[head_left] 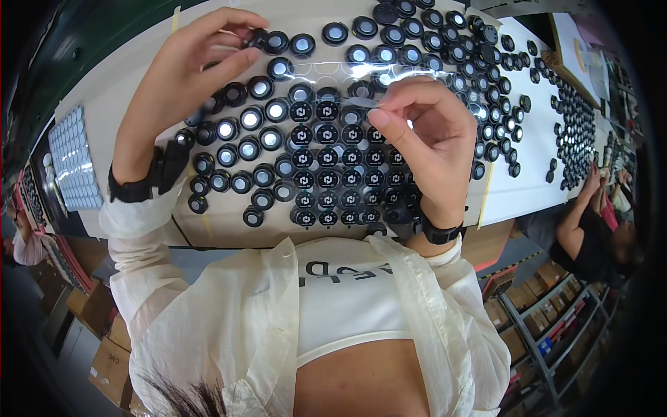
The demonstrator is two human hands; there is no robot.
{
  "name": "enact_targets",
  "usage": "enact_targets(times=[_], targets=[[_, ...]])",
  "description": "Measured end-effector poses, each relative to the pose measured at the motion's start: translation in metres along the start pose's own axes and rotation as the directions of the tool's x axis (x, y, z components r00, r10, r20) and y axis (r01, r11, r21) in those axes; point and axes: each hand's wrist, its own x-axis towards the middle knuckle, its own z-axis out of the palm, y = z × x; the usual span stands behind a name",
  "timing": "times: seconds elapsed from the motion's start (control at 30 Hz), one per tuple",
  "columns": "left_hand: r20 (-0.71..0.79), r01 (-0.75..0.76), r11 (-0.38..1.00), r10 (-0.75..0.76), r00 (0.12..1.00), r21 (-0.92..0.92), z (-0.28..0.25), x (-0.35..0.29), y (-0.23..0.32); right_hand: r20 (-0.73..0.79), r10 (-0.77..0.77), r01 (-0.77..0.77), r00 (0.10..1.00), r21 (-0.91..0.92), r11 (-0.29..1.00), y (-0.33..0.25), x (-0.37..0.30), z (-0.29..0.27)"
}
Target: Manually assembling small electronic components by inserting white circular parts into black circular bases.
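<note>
At the upper left, my left hand (198, 66) has its fingers curled around a small black round part (256, 40), partly hidden by them. Between thumb and index finger, my right hand (427, 125) pinches a thin, pale round sticker (361, 102) by its edge. Under that hand spreads a clear sticker sheet (316, 68) bearing rows of black round labels (327, 135) with a white mark; its upper part has bare circles. Many black round parts (276, 110) with pale, shiny centres lie around and beneath the sheet.
A sheet of pale round stickers (75, 160) lies at the table's left end. More black parts (573, 132) crowd the right end, near another person's arm (580, 212). Cardboard boxes (110, 368) stand at lower left, and a metal rack (531, 340) holds boxes at lower right.
</note>
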Motion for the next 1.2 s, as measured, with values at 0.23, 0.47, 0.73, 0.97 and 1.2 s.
enact_targets(times=[0.23, 0.47, 0.73, 0.97, 1.2], targets=[[0.299, 0.277, 0.72, -0.1, 0.949, -0.637, 0.034, -0.001, 0.036, 0.027, -0.124, 0.118, 0.992, 0.154, 0.981, 0.001, 0.0, 0.002], [0.176, 0.224, 0.797, -0.149, 0.973, -0.561, 0.061, -0.002, 0.05, -0.025, 0.04, -0.034, 0.999, 0.19, 0.981, -0.005, -0.002, 0.004], [0.134, 0.132, 0.812, -0.067, 0.989, -0.568, 0.07, -0.005, 0.053, -0.042, 0.102, -0.089, 0.994, 0.243, 0.966, -0.007, -0.002, 0.007], [0.013, 0.042, 0.924, -0.04, 0.999, -0.381, 0.076, -0.006, 0.059, -0.071, 0.122, -0.106, 0.99, 0.2, 0.974, -0.005, -0.001, 0.006], [0.016, 0.078, 0.927, -0.077, 0.997, -0.366, 0.077, -0.006, 0.06, -0.125, 0.105, -0.08, 0.987, 0.192, 0.978, -0.001, 0.0, 0.006]])
